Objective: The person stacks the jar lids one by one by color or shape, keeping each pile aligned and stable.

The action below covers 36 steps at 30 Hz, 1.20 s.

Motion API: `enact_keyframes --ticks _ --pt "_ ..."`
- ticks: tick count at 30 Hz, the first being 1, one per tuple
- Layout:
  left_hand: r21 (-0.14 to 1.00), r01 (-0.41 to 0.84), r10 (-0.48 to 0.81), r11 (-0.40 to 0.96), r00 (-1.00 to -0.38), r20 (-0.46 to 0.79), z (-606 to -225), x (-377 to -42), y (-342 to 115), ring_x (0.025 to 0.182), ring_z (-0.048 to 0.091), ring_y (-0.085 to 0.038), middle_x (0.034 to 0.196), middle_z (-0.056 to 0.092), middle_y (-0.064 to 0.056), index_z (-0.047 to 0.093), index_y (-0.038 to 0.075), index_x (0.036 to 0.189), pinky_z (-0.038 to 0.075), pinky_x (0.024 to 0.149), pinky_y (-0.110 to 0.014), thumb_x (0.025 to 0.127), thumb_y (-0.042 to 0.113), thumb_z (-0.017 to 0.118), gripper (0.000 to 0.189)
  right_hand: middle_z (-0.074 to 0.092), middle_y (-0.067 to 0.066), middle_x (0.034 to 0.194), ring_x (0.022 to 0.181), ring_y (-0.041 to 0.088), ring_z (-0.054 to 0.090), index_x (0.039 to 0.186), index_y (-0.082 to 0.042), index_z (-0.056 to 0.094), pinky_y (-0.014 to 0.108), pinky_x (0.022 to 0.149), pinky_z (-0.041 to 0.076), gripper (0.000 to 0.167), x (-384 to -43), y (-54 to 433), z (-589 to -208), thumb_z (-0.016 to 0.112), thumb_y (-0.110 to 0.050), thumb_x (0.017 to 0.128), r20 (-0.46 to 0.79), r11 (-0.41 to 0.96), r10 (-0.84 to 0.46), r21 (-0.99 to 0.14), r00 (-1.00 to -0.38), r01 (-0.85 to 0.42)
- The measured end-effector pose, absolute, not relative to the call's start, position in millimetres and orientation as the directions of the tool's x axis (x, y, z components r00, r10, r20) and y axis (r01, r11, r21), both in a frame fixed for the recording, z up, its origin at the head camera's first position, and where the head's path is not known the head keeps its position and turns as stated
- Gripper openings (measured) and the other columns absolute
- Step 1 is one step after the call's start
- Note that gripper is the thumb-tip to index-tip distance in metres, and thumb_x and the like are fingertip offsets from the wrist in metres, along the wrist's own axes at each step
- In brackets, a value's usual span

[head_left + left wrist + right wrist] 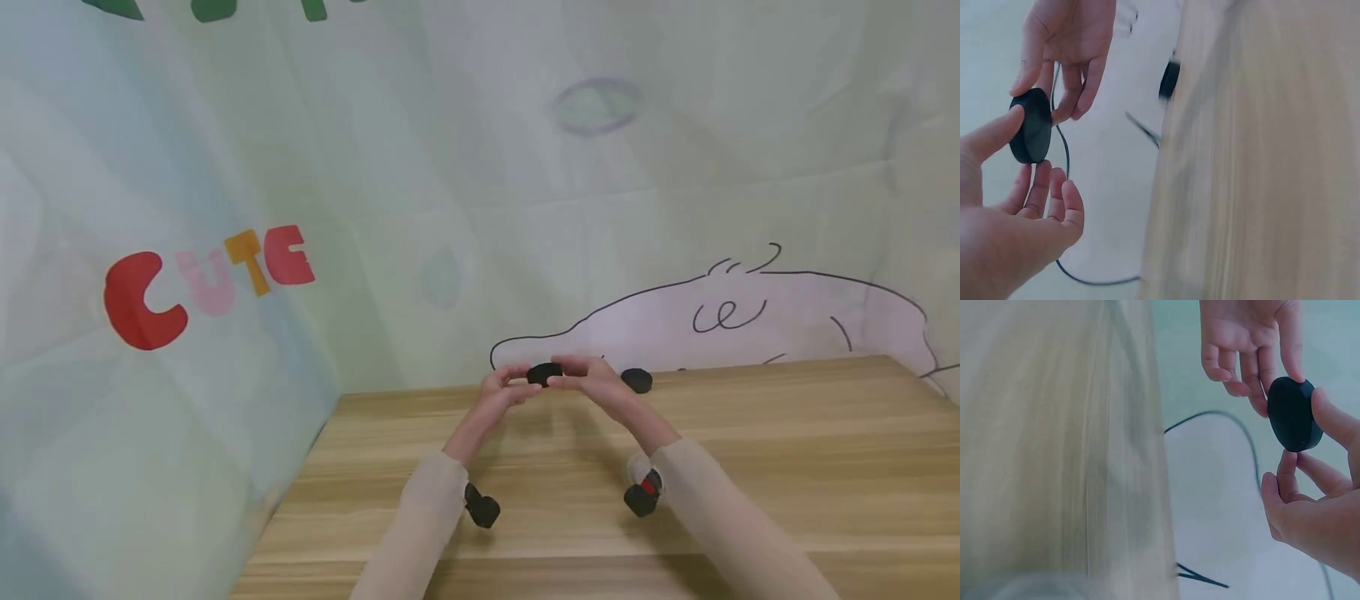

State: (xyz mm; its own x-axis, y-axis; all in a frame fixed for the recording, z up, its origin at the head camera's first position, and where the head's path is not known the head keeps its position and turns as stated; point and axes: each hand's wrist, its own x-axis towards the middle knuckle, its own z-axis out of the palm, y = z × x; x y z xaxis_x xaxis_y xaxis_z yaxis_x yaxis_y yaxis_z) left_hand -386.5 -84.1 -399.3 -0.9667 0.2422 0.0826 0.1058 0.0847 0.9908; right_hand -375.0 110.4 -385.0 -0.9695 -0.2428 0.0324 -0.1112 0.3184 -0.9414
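A flat black round disc [545, 375] is held up above the far part of the wooden table. My left hand [498, 387] pinches its left side and my right hand [596, 379] its right side, thumbs nearer me. In the left wrist view the disc [1036, 128] is tilted on edge, with the left hand [1022, 231] below and the right hand [1072, 37] above. Seen from the right wrist, the disc [1291, 415] shows a smooth dark face between thumb and fingertips. A second black disc [637, 381] rests near the table's back edge, right of my right hand.
The wood-grain table [555, 525] ends at a fabric backdrop [450, 167] printed with letters and a line drawing. Black wrist cameras [483, 510] hang under both sleeves. A dark curved line [1244, 431] runs over the backdrop.
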Motion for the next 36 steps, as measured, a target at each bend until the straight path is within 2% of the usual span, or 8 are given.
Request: enact_keyframes --ticks 6,10,13,17,20,25,30,36 --pt "0.985 0.138 0.37 0.104 -0.924 0.09 -397.6 -359.1 -96.2 0.092 0.061 -0.01 0.124 0.06 -0.017 0.054 -0.003 0.123 0.048 0.085 -0.025 0.085 0.008 0.071 0.042 0.051 0.021 0.143 0.134 0.039 0.045 0.141 -0.004 0.049 0.054 0.11 0.038 0.058 -341.6 113.1 -386.5 0.069 -0.026 0.091 0.046 0.312 -0.293 -0.939 -0.955 -0.141" --pt "0.968 0.17 0.473 0.184 -0.879 0.065 -403.0 -346.1 -117.0 0.091 0.057 -0.012 0.126 0.058 -0.018 0.055 -0.004 0.128 0.049 0.083 -0.024 0.084 0.008 0.073 0.049 0.056 0.02 0.137 0.125 0.034 0.053 0.135 -0.002 0.055 0.045 0.102 0.048 0.056 -324.4 102.2 -398.6 0.073 -0.024 0.088 0.08 0.328 -0.337 -0.924 -0.938 -0.196" --pt "0.944 0.237 0.547 0.232 -0.834 0.075 -405.7 -341.1 -129.0 0.088 0.056 -0.012 0.123 0.06 -0.021 0.057 -0.006 0.128 0.049 0.076 -0.022 0.081 0.008 0.075 0.052 0.063 0.016 0.125 0.111 0.025 0.059 0.13 -0.002 0.059 0.034 0.091 0.053 0.052 -317.3 95.2 -407.5 0.076 -0.023 0.085 0.094 0.329 -0.365 -0.918 -0.926 -0.223" --pt "0.905 0.322 0.614 0.277 -0.784 0.091 -409.7 -336.4 -139.5 0.086 0.055 -0.012 0.117 0.063 -0.024 0.061 -0.007 0.123 0.049 0.072 -0.02 0.078 0.007 0.079 0.05 0.064 0.009 0.109 0.094 0.015 0.056 0.123 -0.001 0.063 0.025 0.08 0.049 0.048 -310.7 88.1 -416.0 0.079 -0.017 0.081 0.083 0.315 -0.401 -0.922 -0.912 -0.223" --pt "0.877 0.359 0.644 0.319 -0.761 0.077 -412.4 -333.5 -148.2 0.089 0.052 -0.014 0.115 0.063 -0.021 0.063 -0.004 0.119 0.048 0.074 -0.021 0.076 0.008 0.081 0.048 0.061 0.007 0.107 0.091 0.015 0.052 0.12 -0.002 0.063 0.025 0.08 0.046 0.046 -308.0 81.3 -422.3 0.08 -0.013 0.078 0.054 0.3 -0.438 -0.932 -0.898 -0.202" --pt "0.814 0.403 0.652 0.417 -0.757 0.04 -415.8 -334.2 -167.9 0.091 0.049 -0.019 0.112 0.065 -0.015 0.067 0.002 0.111 0.045 0.075 -0.024 0.072 0.011 0.084 0.044 0.06 0.003 0.104 0.09 0.015 0.051 0.118 -0.005 0.063 0.026 0.08 0.041 0.045 -312.2 61.7 -433.5 0.081 -0.011 0.077 -0.011 0.283 -0.48 -0.949 -0.877 -0.143" --pt "0.801 0.394 0.662 0.45 -0.75 -0.003 -425.8 -343.6 -172.8 0.089 0.05 -0.019 0.102 0.066 -0.01 0.066 0.002 0.106 0.043 0.076 -0.024 0.068 0.009 0.086 0.043 0.061 0.003 0.096 0.084 0.014 0.051 0.115 -0.002 0.063 0.023 0.075 0.041 0.044 -319.2 51.5 -443.6 0.081 -0.003 0.075 -0.02 0.288 -0.486 -0.948 -0.874 -0.138" --pt "0.802 0.37 0.684 0.469 -0.726 -0.065 -438.3 -342.4 -168.5 0.086 0.049 -0.016 0.091 0.058 -0.001 0.063 0.001 0.105 0.038 0.074 -0.021 0.067 0.009 0.084 0.044 0.061 0.004 0.093 0.081 0.013 0.048 0.111 0.0 0.065 0.019 0.069 0.038 0.044 -314.7 51.0 -451.9 0.081 0.002 0.07 -0.013 0.336 -0.49 -0.925 -0.871 -0.175"
